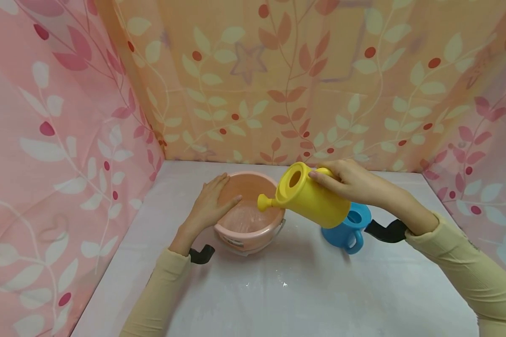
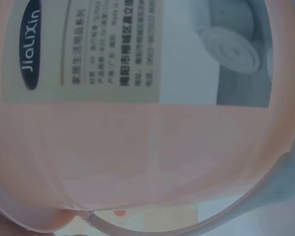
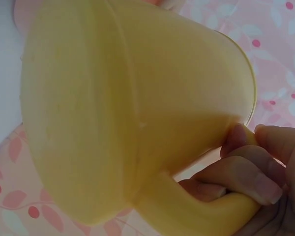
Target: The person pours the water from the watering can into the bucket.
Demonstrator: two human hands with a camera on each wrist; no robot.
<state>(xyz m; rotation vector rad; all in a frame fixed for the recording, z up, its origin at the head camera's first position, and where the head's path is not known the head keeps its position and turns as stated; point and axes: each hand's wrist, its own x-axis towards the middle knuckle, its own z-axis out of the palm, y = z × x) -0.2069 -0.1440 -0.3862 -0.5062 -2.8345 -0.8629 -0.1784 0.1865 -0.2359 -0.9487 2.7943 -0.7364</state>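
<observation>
My right hand (image 1: 354,180) grips the handle of a yellow watering can (image 1: 316,201), its fingers curled round it in the right wrist view. The can is held in the air, tilted left, with its spout head (image 1: 264,202) over a pink bucket (image 1: 246,238). No stream of water can be made out. On the bucket's left rim rests my left hand (image 1: 208,203), fingers extended and thumb reaching over the opening. Close up, the left wrist view shows the bucket's printed label (image 2: 137,54) and its pale handle (image 2: 236,209).
A blue watering can (image 1: 341,236) stands on the white-covered table (image 1: 253,309), partly hidden behind the yellow one. Water drops (image 1: 284,284) lie in front of the bucket. Patterned cloth walls (image 1: 244,93) enclose the back and both sides.
</observation>
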